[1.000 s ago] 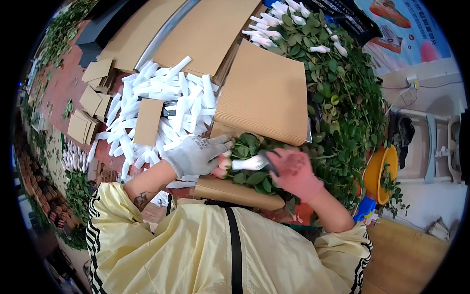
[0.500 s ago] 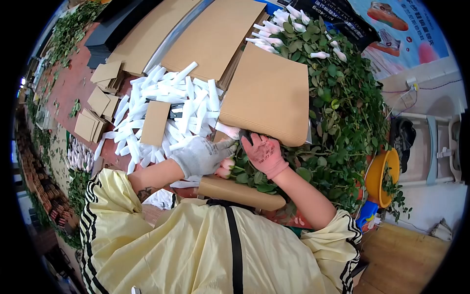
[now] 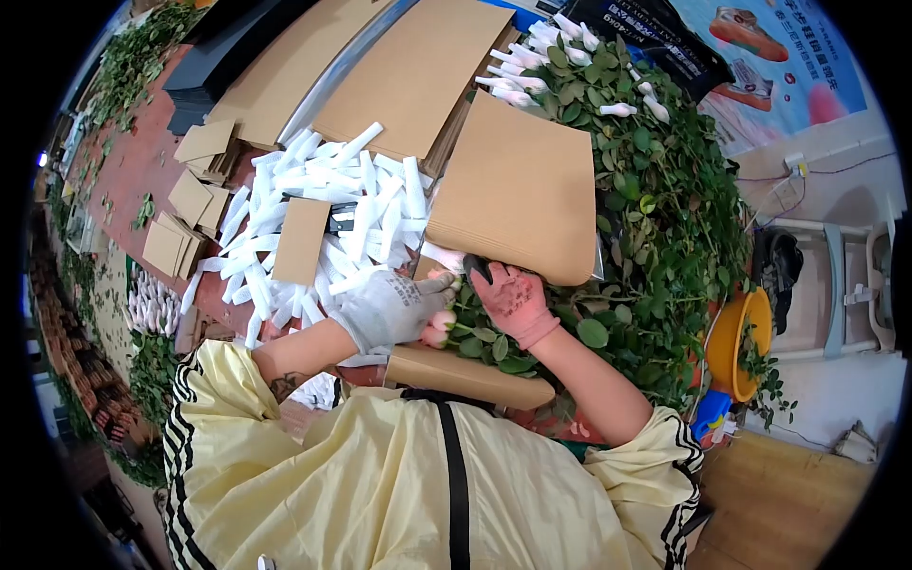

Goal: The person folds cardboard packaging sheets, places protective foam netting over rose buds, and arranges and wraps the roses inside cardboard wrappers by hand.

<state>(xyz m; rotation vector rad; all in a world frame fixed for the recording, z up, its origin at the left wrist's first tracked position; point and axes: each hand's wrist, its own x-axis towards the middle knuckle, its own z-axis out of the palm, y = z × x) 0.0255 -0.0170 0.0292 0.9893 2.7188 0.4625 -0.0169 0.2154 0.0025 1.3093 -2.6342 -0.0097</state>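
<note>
My left hand (image 3: 391, 309), in a pale grey glove, reaches over pink rose heads (image 3: 437, 328) with its fingers stretched out and slightly apart; its fingertips touch the roses. My right hand (image 3: 516, 302), in a red glove with dark fingertips, is closed around a rose just below the head, its fingers curled. The stem is mostly hidden by the hand. Just above my hands, a rose in a white net sleeve (image 3: 444, 256) lies at the edge of a stack of brown cardboard sheets (image 3: 513, 185). Below them is a folded cardboard piece (image 3: 465, 373).
White foam net sleeves (image 3: 380, 195) lie heaped at left, with a small cardboard piece (image 3: 302, 239) on top. Leafy rose stems (image 3: 655, 218) fill the right side. Larger cardboard sheets (image 3: 408, 71) lie behind. A yellow bucket (image 3: 741, 342) stands at right.
My left hand has shifted slightly right and down over the rose heads. My right hand stays almost in place, still closed at the roses.
</note>
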